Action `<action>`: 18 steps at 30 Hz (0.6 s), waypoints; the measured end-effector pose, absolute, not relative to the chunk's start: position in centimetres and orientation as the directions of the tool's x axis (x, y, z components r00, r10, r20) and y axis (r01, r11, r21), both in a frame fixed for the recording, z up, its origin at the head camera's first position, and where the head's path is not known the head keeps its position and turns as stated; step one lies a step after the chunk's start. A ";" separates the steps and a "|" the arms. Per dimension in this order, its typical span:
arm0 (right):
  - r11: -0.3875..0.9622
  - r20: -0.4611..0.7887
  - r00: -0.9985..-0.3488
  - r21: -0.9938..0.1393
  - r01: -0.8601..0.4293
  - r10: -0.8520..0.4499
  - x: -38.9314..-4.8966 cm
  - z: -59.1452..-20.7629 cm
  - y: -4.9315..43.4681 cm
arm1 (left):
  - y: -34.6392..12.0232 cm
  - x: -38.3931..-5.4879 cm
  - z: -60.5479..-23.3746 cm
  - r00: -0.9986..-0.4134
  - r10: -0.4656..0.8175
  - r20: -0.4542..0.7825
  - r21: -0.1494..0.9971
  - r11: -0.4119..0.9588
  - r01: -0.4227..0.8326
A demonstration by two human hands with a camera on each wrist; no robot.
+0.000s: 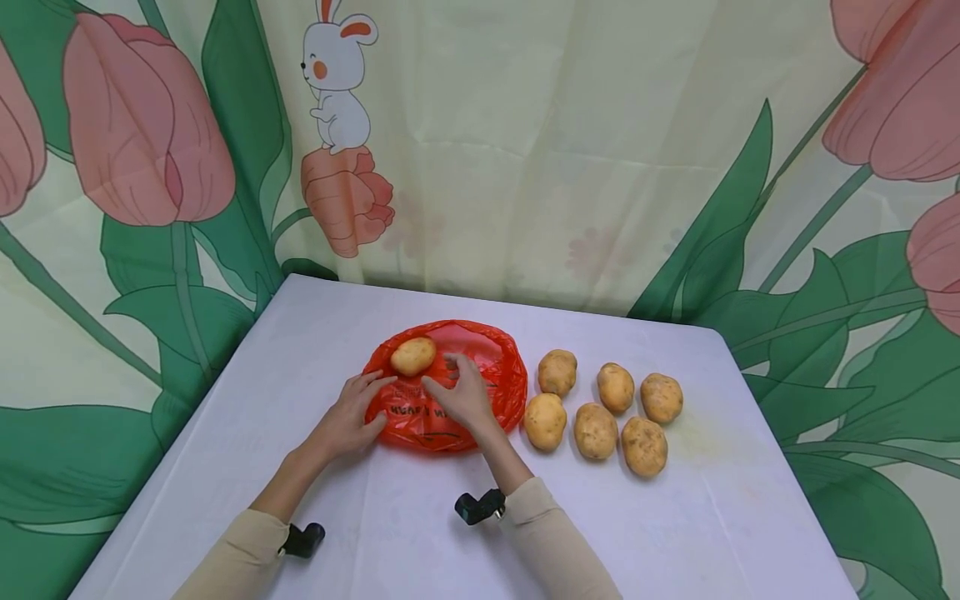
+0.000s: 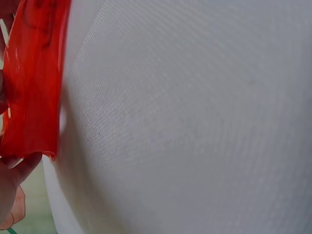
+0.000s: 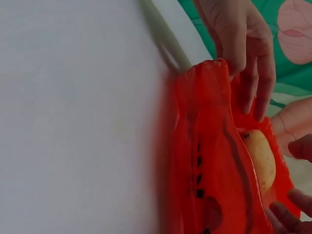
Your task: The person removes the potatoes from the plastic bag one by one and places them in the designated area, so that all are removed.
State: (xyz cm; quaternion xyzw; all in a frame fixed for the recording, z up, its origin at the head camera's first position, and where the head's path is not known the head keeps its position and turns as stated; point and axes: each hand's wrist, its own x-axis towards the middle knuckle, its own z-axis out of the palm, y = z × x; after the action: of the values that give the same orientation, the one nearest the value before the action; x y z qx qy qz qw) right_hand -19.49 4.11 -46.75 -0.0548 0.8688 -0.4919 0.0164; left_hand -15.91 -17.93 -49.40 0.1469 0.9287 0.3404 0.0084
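A red plastic bag (image 1: 442, 421) lies spread wide on the white table, its rim rolled into a low wall. One potato (image 1: 412, 357) rests inside, near the bag's far left side. My left hand (image 1: 351, 418) holds the bag's left rim, with the thumb outside and the fingers over the inner side. Above the middle of the bag is my right hand (image 1: 467, 396), its thumb and fingers spread and nothing between them. In the right wrist view the potato (image 3: 261, 160) shows behind the near wall of the bag.
Several loose potatoes (image 1: 596, 432) lie in two rough rows to the right of the bag. The table (image 1: 300, 333) has a white cover, and a curtain (image 1: 510, 183) printed with tulips and a rabbit hangs behind it. Small black cameras (image 1: 480, 506) are worn on both wrists.
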 end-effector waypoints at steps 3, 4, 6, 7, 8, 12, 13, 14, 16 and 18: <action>0.511 0.007 -0.995 -0.858 -0.059 -0.104 -19.9 -46.7 3.7 | -18.0 -15.9 -49.5 -0.956 0.280 0.084 0.637 0.723 0.268; 0.511 -0.002 -0.995 -0.858 -0.051 -0.104 -20.0 -46.7 3.6 | -18.0 -15.9 -49.5 -0.956 0.280 0.086 0.637 0.722 0.269; 0.516 -0.004 -0.994 -0.855 -0.054 -0.110 -20.3 -46.7 3.3 | -18.0 -15.9 -49.5 -0.955 0.282 0.091 0.639 0.719 0.274; 0.518 -0.005 -0.994 -0.854 -0.054 -0.114 -20.4 -46.8 3.2 | -18.0 -15.9 -49.5 -0.954 0.284 0.095 0.639 0.718 0.277; 0.523 -0.005 -0.993 -0.851 -0.057 -0.116 -20.5 -46.8 3.1 | -18.0 -15.9 -49.5 -0.953 0.285 0.098 0.639 0.716 0.280; 0.548 -0.007 -0.993 -0.834 -0.058 -0.116 -20.9 -47.0 2.5 | -18.0 -15.9 -49.5 -0.951 0.290 0.106 0.639 0.713 0.289; 0.553 -0.010 -0.994 -0.831 -0.054 -0.113 -21.0 -47.0 2.4 | -18.0 -15.9 -49.5 -0.951 0.291 0.106 0.639 0.712 0.289; 0.561 -0.011 -0.994 -0.826 -0.052 -0.109 -21.1 -47.0 2.3 | -18.0 -15.9 -49.5 -0.951 0.291 0.106 0.640 0.712 0.290; 0.569 -0.011 -0.995 -0.821 -0.050 -0.104 -21.3 -47.1 2.1 | -18.0 -15.9 -49.5 -0.951 0.292 0.106 0.641 0.711 0.290; 0.577 -0.008 -0.995 -0.815 -0.053 -0.103 -21.5 -47.1 1.9 | -18.0 -15.9 -49.5 -0.951 0.292 0.107 0.641 0.711 0.290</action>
State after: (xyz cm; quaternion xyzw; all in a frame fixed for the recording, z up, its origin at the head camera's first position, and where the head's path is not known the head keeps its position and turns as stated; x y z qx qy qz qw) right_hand -21.46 1.88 -47.07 -0.0442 0.8875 -0.4578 0.0272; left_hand -15.90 -18.01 -49.47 0.1572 0.9248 0.3463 0.0012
